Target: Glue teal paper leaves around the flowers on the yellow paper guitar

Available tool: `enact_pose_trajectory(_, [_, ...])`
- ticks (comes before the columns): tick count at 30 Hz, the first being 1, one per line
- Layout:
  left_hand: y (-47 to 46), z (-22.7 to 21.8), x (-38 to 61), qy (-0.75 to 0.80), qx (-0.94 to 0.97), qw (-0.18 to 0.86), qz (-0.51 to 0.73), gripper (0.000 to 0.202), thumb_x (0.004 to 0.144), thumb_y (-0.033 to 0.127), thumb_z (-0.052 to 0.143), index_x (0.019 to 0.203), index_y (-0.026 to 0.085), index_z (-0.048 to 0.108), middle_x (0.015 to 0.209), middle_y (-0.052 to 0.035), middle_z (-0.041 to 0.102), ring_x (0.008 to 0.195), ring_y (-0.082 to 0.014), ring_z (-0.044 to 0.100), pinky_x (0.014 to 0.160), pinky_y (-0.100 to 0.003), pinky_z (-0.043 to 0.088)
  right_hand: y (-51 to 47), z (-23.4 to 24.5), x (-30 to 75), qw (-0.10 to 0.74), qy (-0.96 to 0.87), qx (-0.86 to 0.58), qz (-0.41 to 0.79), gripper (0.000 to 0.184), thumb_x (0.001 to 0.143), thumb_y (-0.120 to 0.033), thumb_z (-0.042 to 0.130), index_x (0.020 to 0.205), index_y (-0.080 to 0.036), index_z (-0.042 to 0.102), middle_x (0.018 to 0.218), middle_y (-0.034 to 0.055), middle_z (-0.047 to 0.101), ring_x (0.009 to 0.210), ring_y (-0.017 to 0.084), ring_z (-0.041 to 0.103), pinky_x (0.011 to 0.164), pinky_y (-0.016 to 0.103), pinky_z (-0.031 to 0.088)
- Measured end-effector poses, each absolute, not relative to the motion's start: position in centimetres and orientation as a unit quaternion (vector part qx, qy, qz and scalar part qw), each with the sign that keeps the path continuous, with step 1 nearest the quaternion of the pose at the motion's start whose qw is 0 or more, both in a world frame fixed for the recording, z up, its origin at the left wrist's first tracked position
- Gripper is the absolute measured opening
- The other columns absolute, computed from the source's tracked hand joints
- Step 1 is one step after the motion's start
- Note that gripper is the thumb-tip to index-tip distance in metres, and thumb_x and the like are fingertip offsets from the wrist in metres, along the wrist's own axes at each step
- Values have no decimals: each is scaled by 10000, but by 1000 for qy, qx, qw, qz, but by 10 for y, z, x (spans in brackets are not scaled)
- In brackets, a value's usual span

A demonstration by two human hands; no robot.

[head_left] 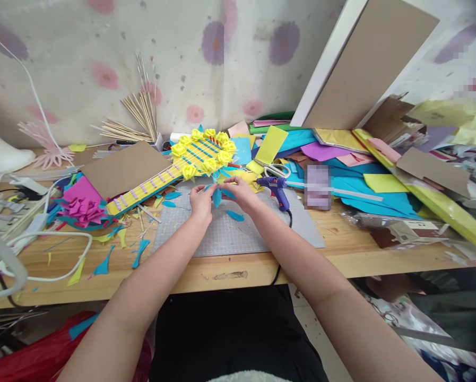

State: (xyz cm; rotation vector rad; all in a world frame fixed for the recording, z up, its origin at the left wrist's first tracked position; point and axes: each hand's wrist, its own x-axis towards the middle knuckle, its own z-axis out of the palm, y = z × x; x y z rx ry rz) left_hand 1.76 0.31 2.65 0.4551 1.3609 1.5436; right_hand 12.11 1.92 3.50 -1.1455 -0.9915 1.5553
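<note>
Above the grey cutting mat [198, 239], my left hand [201, 201] and my right hand [241, 194] meet with fingertips pinched on a small cluster of blue paper leaves [217, 198]. One leaf hangs down between the hands. A loose blue leaf [234, 216] lies on the mat below my right hand, and more blue leaves [171, 199] lie left of my left hand. Just behind the hands rests a yellow guitar-shaped paper craft [162, 178] edged with yellow paper roses. To the right of my right hand is a purple glue gun [276, 190] with a black cord.
Scissors [277, 170] lie behind the glue gun. Coloured paper sheets [365, 180] are piled at the right. Wooden sticks [142, 116] stand at the back left, near a brown board [122, 164]. A white cable [74, 276] loops over the left front; blue scraps [103, 262] lie nearby.
</note>
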Motion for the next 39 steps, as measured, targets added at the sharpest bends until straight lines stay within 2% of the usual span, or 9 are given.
enact_pose_trajectory(8, [0, 30, 21, 546, 179, 502, 646, 366, 663, 108, 719, 833, 201, 409, 707, 38, 583, 567, -76, 564, 572, -202, 425, 17, 32, 118, 456, -393, -466, 648, 353, 604, -57, 725, 782, -199, 456, 610, -71, 608, 551, 84, 605, 601, 236, 534])
enact_pose_trajectory(15, [-5, 34, 18, 533, 182, 521, 641, 399, 600, 124, 751, 829, 203, 434, 742, 21, 593, 616, -94, 581, 624, -231, 461, 18, 35, 118, 454, -397, -490, 629, 313, 621, -16, 686, 742, -192, 456, 569, -63, 593, 525, 88, 589, 593, 252, 533])
enact_pose_trajectory(21, [-6, 34, 3, 560, 215, 484, 637, 305, 629, 210, 716, 816, 195, 476, 790, 12, 574, 690, -97, 568, 646, -232, 459, 18, 40, 120, 445, -407, -502, 620, 319, 611, -8, 695, 731, -194, 466, 566, -61, 582, 518, 89, 577, 587, 263, 533])
enact_pose_trajectory(27, [4, 41, -33, 579, 221, 379, 688, 179, 685, 158, 625, 752, 192, 463, 736, 38, 495, 616, -64, 491, 583, -188, 425, 17, 40, 125, 442, -412, -494, 625, 310, 617, -13, 679, 740, -203, 466, 561, -57, 577, 533, 90, 587, 562, 237, 528])
enact_pose_trajectory(32, [26, 51, -74, 581, 294, 273, 708, 89, 736, 124, 565, 752, 182, 500, 690, 34, 509, 573, -68, 459, 595, -195, 413, 16, 38, 131, 433, -421, -503, 619, 348, 589, -26, 704, 761, -207, 461, 577, -56, 579, 524, 90, 580, 563, 240, 527])
enact_pose_trajectory(35, [40, 51, -100, 632, 364, 192, 656, 89, 757, 221, 596, 724, 178, 525, 638, 22, 518, 599, -98, 485, 636, -219, 423, 14, 38, 135, 424, -429, -511, 613, 360, 579, -32, 717, 762, -204, 459, 573, -67, 559, 505, 76, 560, 534, 221, 509])
enact_pose_trajectory(39, [50, 46, -123, 733, 454, 114, 494, 236, 764, 387, 600, 663, 189, 523, 649, -5, 557, 683, -159, 549, 735, -292, 440, 13, 38, 138, 420, -430, -512, 613, 330, 599, -12, 684, 769, -191, 465, 589, -69, 556, 495, 64, 552, 524, 203, 492])
